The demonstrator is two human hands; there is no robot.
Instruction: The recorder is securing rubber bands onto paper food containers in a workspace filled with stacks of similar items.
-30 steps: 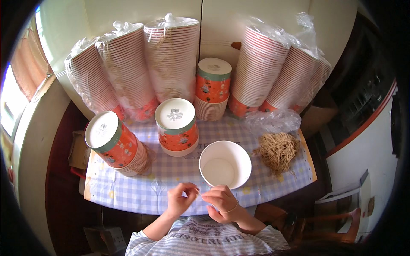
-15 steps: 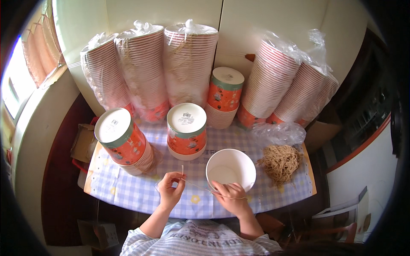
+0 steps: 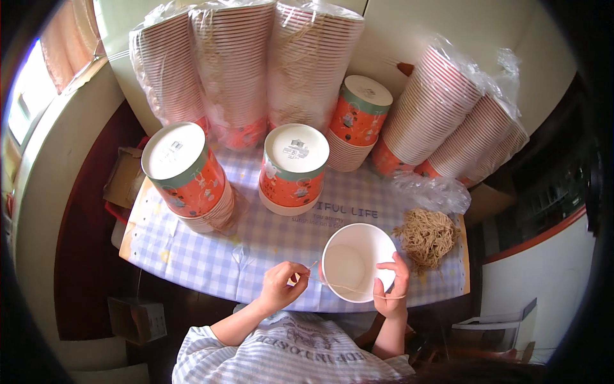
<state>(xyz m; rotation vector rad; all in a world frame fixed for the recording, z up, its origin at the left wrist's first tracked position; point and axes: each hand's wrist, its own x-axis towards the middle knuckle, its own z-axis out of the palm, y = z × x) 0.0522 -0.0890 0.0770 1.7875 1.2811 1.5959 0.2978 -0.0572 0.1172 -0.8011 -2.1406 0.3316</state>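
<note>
A white-lined paper bucket stands near the table's front edge, its mouth tilted toward me. My right hand grips its right rim, fingers and thumb at the wall. A thin beige string runs from my left hand across the bucket's mouth and around my right hand. Just left of the bucket, my left hand is closed in a pinch on the string; a short, thin pale tip sticks up from the fingertips, too small to name. A tangled heap of beige string lies to the right of the bucket.
Upside-down orange and green paper buckets stand in a left stack, a middle one and a back stack. Tall plastic-wrapped bucket stacks line the back. Crumpled clear plastic lies behind the string heap. A checked cloth covers the table.
My right hand has moved right and now grips the bucket's right rim. My left hand has moved right, close to the bucket. The view has shifted, with the background stacks now higher.
</note>
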